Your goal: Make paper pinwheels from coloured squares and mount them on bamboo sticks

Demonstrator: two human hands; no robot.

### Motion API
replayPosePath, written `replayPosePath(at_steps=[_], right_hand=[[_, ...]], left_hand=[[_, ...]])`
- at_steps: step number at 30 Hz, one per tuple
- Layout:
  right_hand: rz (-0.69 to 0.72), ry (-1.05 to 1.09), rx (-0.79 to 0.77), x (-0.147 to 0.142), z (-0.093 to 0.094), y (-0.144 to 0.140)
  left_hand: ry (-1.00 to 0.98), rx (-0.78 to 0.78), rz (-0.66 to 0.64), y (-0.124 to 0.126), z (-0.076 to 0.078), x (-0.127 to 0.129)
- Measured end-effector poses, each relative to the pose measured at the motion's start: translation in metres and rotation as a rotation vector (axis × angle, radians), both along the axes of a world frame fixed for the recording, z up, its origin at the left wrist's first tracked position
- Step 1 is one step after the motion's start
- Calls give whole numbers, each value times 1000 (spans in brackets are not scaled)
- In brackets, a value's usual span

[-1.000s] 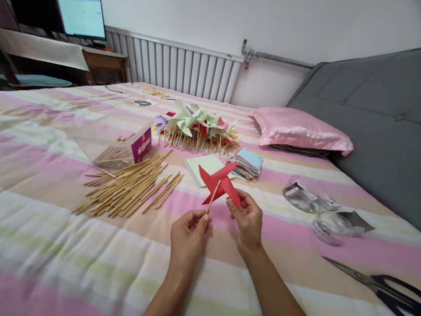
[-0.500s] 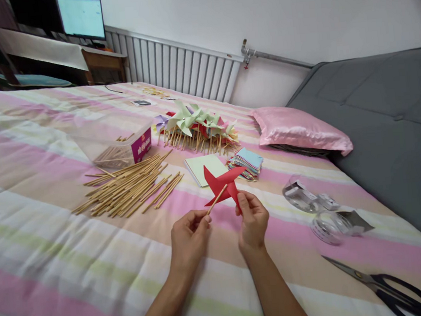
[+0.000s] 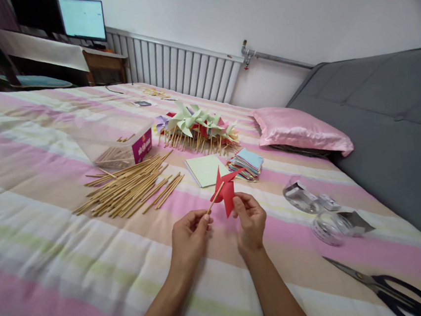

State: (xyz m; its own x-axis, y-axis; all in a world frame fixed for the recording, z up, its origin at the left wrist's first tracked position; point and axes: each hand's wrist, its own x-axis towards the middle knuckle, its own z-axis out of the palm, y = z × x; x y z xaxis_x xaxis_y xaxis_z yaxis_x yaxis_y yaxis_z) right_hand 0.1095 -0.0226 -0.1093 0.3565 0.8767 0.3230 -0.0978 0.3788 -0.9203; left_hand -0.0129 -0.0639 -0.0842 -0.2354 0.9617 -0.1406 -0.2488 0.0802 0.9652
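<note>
A red folded-paper pinwheel (image 3: 225, 190) on a thin wooden stick (image 3: 214, 200) is held above the striped pink bedspread (image 3: 54, 232) — the stick pinched by the left hand (image 3: 188, 234), a lower paper blade pinched by the right hand (image 3: 249, 220). The paper is judged light and easily creased; the stick gives the stiffer hold. A loose pile of wooden sticks (image 3: 127, 186), a stack of coloured paper squares (image 3: 247, 163) and black-handled scissors (image 3: 386, 285) lie well apart — nothing is seen between the hands.
</note>
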Motion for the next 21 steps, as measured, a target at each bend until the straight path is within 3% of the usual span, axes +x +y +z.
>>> replayPosePath(at_steps=[9,16,21], right_hand=[[-118,93,-15,6,-3,4],[56,89,11,1,-3,2],[45,249,-66,-4,-2,4]], left_hand=[[-139,-52,-103,-2,-1,0],[-82,-57,-207,1,-11,4],[40,0,-253,1,-21,7]])
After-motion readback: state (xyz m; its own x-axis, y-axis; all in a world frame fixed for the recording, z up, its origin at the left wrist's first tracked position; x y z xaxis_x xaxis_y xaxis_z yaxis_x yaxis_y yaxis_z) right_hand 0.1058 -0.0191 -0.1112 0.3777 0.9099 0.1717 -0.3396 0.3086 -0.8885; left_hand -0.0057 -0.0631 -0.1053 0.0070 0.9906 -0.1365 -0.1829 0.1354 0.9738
